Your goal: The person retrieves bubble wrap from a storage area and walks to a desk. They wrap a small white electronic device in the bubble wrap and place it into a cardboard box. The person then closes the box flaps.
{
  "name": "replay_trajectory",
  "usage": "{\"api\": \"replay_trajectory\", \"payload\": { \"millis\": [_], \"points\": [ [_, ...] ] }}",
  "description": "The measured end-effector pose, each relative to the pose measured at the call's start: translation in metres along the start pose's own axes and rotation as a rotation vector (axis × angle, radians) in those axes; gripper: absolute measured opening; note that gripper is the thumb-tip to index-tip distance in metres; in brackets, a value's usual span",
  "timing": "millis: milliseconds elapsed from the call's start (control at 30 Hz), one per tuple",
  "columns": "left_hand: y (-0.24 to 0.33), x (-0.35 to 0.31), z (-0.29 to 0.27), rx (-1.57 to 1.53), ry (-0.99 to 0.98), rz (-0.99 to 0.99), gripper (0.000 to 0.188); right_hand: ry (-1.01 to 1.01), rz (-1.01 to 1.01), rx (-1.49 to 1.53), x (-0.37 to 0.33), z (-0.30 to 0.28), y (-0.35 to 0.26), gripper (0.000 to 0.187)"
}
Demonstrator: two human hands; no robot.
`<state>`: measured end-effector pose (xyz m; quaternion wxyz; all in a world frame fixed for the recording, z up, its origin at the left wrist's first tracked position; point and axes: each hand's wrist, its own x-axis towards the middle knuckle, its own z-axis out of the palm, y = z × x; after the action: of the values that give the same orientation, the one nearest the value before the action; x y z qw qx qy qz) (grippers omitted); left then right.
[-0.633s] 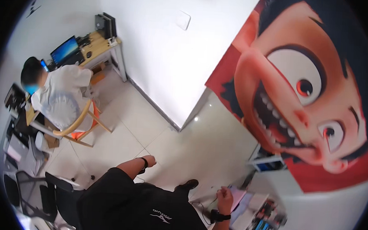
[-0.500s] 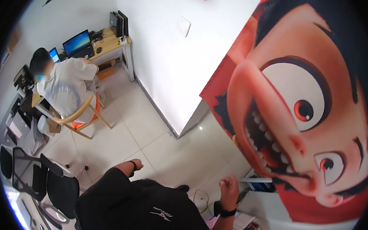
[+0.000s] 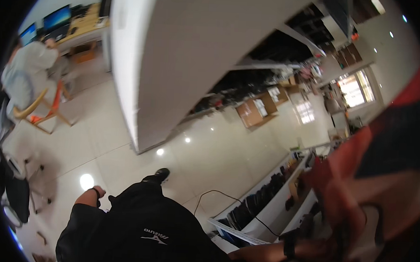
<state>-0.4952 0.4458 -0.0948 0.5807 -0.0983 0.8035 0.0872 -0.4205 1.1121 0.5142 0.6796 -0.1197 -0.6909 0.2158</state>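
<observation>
A laptop (image 3: 57, 19) and mouse (image 3: 73, 30) sit on a desk (image 3: 90, 21) at the frame's upper left, a chair (image 3: 56, 101) stands on the pale tiled floor (image 3: 218, 150) at left, and dark items (image 3: 241, 214) line a white rack (image 3: 271, 212) at lower right

Seen from head height, a wide fisheye camera, the left of a pair, peers down over its wearer's black shirt (image 3: 114, 240), close at the lower edge, and forward past a wall (image 3: 179, 77) toward a distant window (image 3: 357, 89) at upper right, the room slanting throughout.
</observation>
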Motion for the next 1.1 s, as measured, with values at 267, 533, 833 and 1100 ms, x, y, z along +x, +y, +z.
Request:
{"api": "replay_trajectory", "payload": {
  "millis": [267,533,833,1100],
  "points": [
    [0.279,0.064,-0.147,0.481,0.076,0.325,0.049,-0.250,-0.005,-0.621,0.037,-0.014,0.117,0.064],
    [0.702,0.016,-0.303,0.235,0.347,0.704,0.040,-0.072,0.491,-0.545,0.062,0.007,0.276,0.054],
    [0.864,0.001,-0.316,0.111,0.424,0.681,0.039,-0.295,0.590,-0.270,0.201,0.140,0.567,0.036],
    [0.852,0.090,-0.279,0.154,0.024,-0.009,0.049,-0.689,0.702,-0.191,0.254,0.275,0.766,0.028]
  ]
}}
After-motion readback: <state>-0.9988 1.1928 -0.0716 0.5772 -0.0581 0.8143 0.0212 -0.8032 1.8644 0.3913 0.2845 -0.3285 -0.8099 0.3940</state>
